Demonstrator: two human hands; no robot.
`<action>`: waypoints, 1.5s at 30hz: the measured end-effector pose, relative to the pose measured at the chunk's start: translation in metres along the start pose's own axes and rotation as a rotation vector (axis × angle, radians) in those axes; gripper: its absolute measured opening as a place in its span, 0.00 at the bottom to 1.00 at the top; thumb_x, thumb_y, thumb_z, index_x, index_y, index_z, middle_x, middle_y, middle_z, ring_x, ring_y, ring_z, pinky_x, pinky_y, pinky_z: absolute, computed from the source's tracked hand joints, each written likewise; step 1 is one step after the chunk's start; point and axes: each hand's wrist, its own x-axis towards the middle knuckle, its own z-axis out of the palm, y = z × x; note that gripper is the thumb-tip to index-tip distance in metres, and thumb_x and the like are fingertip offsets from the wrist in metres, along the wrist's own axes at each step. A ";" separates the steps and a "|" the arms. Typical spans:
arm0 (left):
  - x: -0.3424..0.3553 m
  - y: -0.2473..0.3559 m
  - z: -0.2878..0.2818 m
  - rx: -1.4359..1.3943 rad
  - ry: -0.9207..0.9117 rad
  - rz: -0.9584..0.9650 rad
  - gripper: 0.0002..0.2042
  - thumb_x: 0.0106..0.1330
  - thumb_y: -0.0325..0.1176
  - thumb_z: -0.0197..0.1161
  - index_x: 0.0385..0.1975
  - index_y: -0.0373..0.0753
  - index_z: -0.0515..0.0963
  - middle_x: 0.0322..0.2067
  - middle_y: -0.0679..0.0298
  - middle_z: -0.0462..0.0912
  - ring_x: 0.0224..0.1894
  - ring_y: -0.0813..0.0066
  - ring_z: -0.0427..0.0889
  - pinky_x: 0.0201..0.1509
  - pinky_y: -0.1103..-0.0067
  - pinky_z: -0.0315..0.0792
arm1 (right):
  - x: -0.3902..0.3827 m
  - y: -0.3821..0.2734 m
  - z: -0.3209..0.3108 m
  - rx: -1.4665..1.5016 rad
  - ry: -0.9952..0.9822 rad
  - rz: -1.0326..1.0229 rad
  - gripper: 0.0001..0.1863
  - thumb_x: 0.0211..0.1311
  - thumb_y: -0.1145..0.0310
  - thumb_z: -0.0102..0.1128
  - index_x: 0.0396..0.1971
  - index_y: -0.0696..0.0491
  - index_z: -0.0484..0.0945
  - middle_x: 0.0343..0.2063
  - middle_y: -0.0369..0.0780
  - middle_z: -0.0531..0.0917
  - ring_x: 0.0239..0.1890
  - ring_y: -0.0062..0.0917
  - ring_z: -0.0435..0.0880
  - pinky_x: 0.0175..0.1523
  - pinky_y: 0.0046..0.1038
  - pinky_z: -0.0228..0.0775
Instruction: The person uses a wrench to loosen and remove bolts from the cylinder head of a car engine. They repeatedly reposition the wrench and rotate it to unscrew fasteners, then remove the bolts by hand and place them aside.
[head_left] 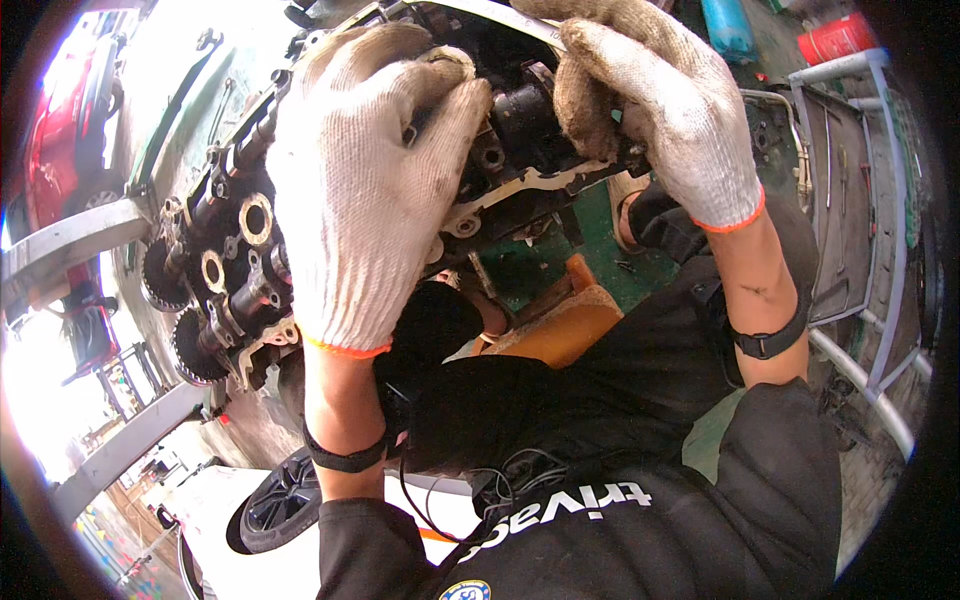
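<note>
Both of my hands wear white knitted gloves with grimy fingers and orange cuffs. My left hand (375, 165) is over a dark, oily engine block (525, 110), its fingers curled in and thumb pressed toward them; whatever they pinch is hidden. At the upper right my right hand (655, 105) is bent round the end of a flat silvery metal strip (510, 20) with small markings. That strip runs left above the engine and leaves the picture at the top. Two toothed sprockets (198, 345) and shafts (240, 300) show at the engine's left end.
Grey metal beams (80, 240) stand left of the engine. A metal rack (870, 220) is at right, with a red cylinder (836, 38) and a blue one (727, 28) beyond. Below lies an orange-brown board (560, 330). A white car's wheel (283, 503) is at lower left.
</note>
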 end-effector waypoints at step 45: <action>-0.004 -0.004 -0.006 -0.168 -0.101 0.036 0.10 0.63 0.33 0.67 0.41 0.37 0.83 0.43 0.52 0.80 0.54 0.49 0.79 0.58 0.61 0.74 | -0.001 0.024 -0.011 -0.314 0.103 -0.248 0.21 0.75 0.69 0.53 0.62 0.62 0.77 0.54 0.46 0.85 0.29 0.17 0.81 0.38 0.21 0.76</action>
